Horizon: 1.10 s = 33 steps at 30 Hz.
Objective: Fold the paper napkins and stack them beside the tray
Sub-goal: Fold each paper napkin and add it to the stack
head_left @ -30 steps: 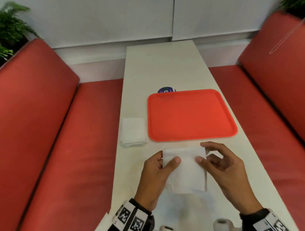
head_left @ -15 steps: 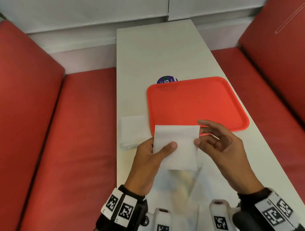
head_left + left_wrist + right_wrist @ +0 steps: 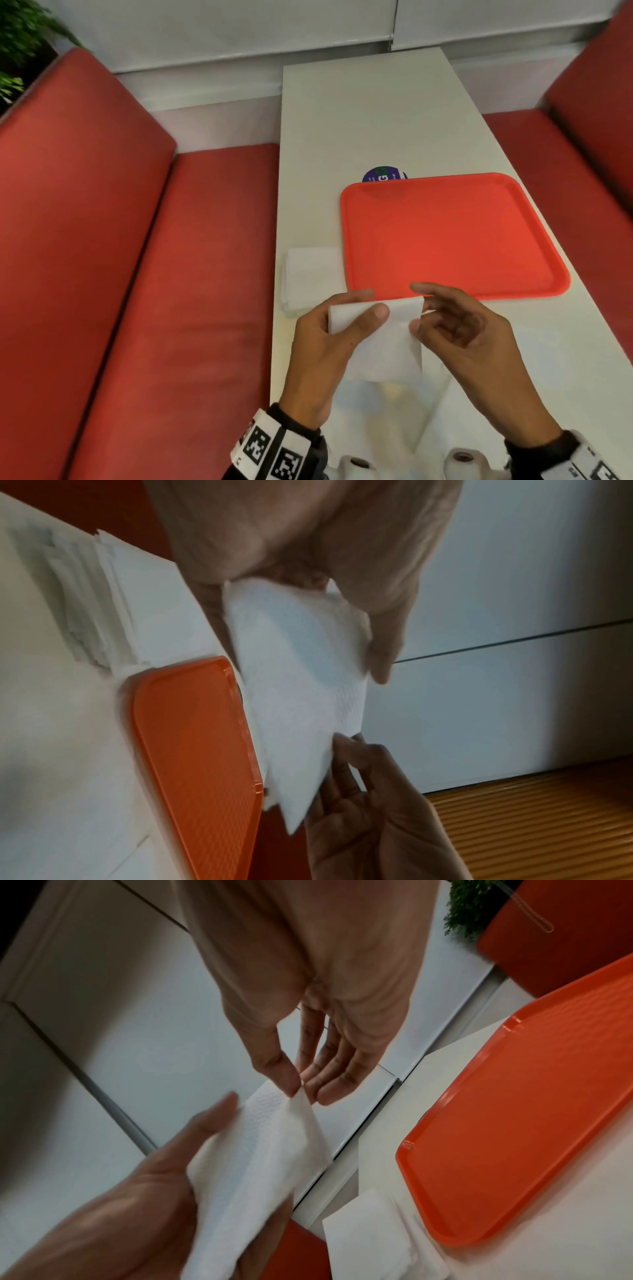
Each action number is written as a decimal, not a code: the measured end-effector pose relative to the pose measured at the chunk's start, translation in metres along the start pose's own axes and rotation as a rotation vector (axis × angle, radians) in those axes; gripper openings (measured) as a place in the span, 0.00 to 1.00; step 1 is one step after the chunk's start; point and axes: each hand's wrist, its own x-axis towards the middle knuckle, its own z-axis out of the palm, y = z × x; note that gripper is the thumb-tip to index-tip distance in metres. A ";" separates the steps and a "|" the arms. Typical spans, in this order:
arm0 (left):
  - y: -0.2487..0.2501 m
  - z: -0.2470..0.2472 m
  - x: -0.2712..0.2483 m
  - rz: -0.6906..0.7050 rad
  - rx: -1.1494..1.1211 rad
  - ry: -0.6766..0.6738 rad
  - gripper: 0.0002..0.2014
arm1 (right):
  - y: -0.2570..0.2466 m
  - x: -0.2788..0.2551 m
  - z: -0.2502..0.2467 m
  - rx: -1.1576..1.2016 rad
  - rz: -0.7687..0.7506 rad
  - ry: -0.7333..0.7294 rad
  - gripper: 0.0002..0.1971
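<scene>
On the white table point(image 3: 359, 113) I see the stack of folded napkins point(image 3: 310, 277) touching the left edge of the red tray point(image 3: 445, 236). My left hand point(image 3: 325, 346) pinches the napkin point(image 3: 383, 339), lifted in front of the tray. My right hand point(image 3: 469, 339) pinches its upper right corner with thumb and forefinger.

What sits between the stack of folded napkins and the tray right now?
Nothing: in the head view the stack of folded napkins lies right against the tray's left edge; the left wrist view shows no visible gap.

White napkin point(image 3: 383, 339) between both hands, near orange tray point(image 3: 445, 240), napkin stack point(image 3: 310, 277) alongside
</scene>
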 end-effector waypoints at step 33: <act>-0.042 -0.073 0.151 0.083 0.919 0.609 0.27 | 0.068 0.004 -0.137 -0.467 0.332 0.423 0.02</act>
